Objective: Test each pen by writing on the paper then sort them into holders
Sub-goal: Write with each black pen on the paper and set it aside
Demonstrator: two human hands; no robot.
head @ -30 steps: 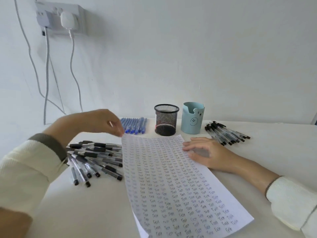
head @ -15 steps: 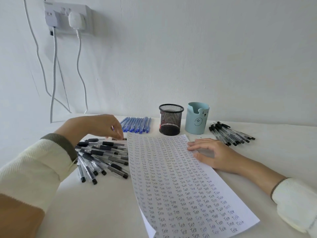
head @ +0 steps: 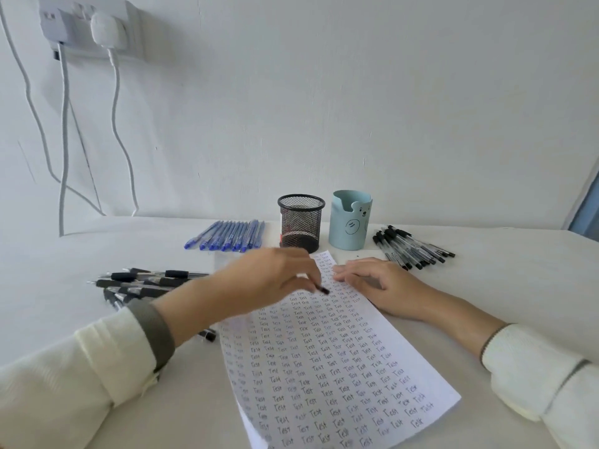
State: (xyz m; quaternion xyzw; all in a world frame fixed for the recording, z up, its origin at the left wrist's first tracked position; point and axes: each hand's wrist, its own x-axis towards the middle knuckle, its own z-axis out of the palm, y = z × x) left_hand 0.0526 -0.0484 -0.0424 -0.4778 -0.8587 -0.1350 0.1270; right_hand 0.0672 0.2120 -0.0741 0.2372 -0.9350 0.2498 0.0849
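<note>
A sheet of paper (head: 327, 367) filled with rows of the word "Test" lies in front of me. My left hand (head: 269, 280) is over its upper part, fingers pinching a black pen (head: 321, 289) whose dark end sticks out toward the right. My right hand (head: 376, 283) rests flat on the paper's top right corner. A black mesh holder (head: 300, 223) and a light blue bear holder (head: 350, 222) stand behind the paper. A heap of black pens (head: 146, 283) lies to the left, partly hidden by my left arm.
A row of blue pens (head: 230, 236) lies left of the mesh holder. A second bunch of black pens (head: 411, 246) lies right of the blue holder. White cables (head: 64, 140) hang from a wall socket (head: 87, 24) at top left.
My left hand moved right from the black pen heap to above the paper, now with a pen in its fingers. The right hand stayed on the paper.
</note>
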